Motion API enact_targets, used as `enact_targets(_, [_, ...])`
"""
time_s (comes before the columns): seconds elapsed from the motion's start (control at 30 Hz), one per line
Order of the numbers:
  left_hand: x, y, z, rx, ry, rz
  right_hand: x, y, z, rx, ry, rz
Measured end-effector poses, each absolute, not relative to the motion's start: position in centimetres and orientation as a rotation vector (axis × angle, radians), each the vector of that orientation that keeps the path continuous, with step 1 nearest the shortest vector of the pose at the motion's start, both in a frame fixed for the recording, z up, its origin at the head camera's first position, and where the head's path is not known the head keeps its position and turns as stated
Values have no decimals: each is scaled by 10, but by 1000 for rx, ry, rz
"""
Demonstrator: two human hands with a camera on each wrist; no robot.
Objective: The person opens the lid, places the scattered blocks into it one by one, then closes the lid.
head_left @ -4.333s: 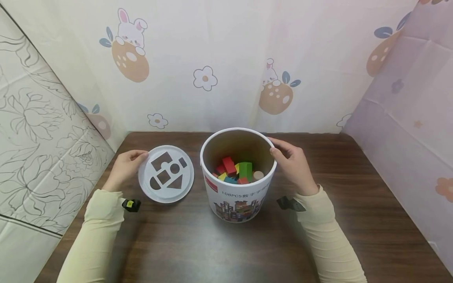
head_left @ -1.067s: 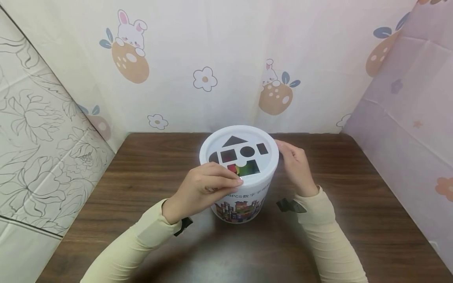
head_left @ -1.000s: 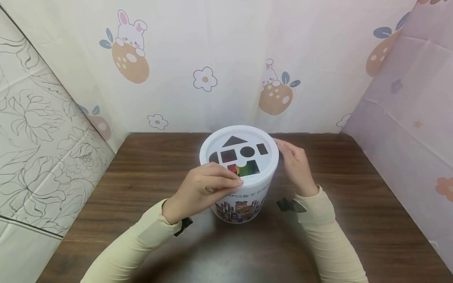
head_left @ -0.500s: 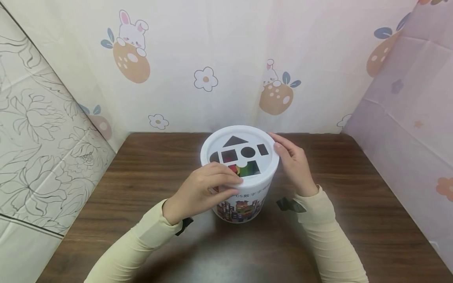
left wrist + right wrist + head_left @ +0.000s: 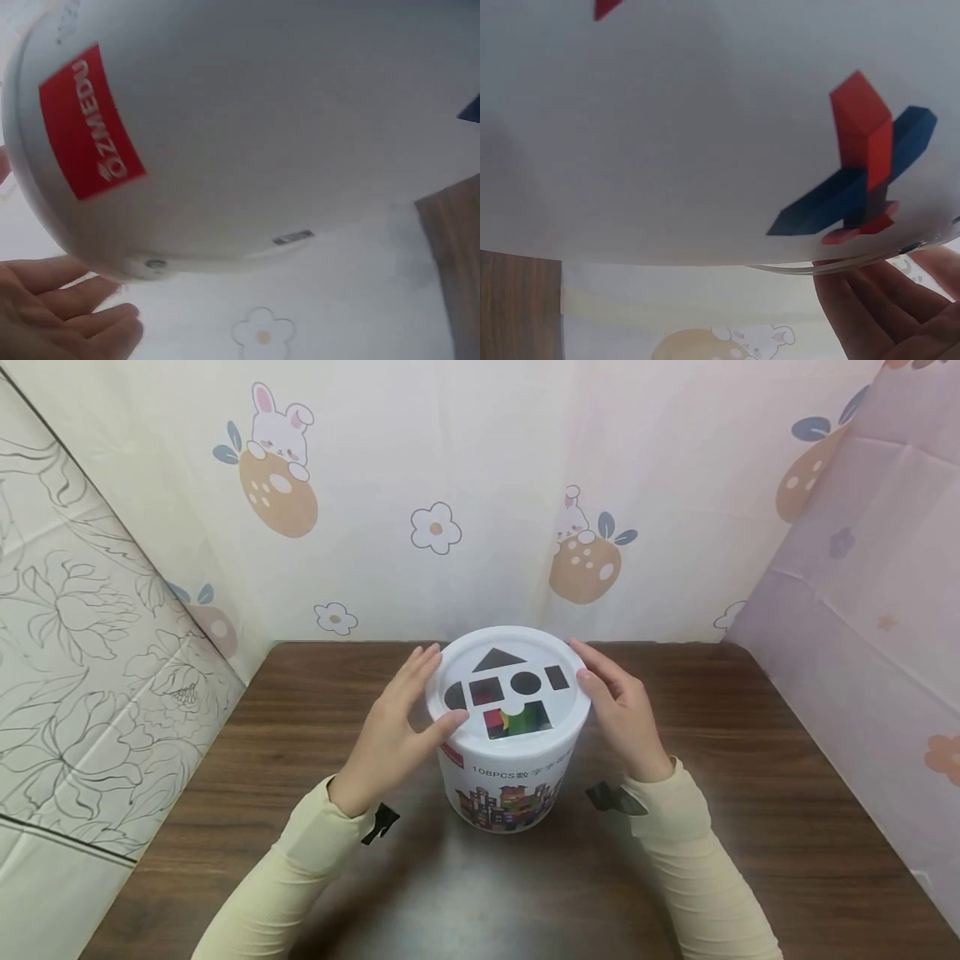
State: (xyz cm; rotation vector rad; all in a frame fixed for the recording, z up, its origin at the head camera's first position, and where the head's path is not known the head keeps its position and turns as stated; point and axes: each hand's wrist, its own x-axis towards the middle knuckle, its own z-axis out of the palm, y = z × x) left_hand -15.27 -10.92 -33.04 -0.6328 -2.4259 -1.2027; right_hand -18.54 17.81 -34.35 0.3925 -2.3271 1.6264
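A white toy-block bucket (image 5: pixel 504 797) printed with a block city stands upright on the table, also filling most of both wrist views. Its white lid (image 5: pixel 450 727) lies over the top, with cut-out shapes such as a triangle, a square and a circle. Through the holes I see red, yellow and green blocks (image 5: pixel 528 717). My left hand (image 5: pixel 390 731) is spread at the lid's left side, thumb over the near-left rim and fingers along the far-left edge. My right hand (image 5: pixel 621 710) rests at the right rim, thumb on the lid edge and fingers reaching toward the back.
The dark wooden table (image 5: pixel 750 793) extends on both sides of the bucket. A patterned curtain (image 5: pixel 360 485) hangs behind its far edge, with fabric walls at the left and right. Each wrist wears a small black device.
The lid has gone from my left hand, beside the bucket, onto its top. Lately my left hand has moved from the front rim to the left side and spread; the right thumb has come onto the rim.
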Motion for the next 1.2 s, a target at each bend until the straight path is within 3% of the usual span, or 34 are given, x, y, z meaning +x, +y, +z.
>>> enact_targets(1.2, [-161, -118, -356, -538, -2433, -1452, -189, 176, -368, 478, -2264, 1559])
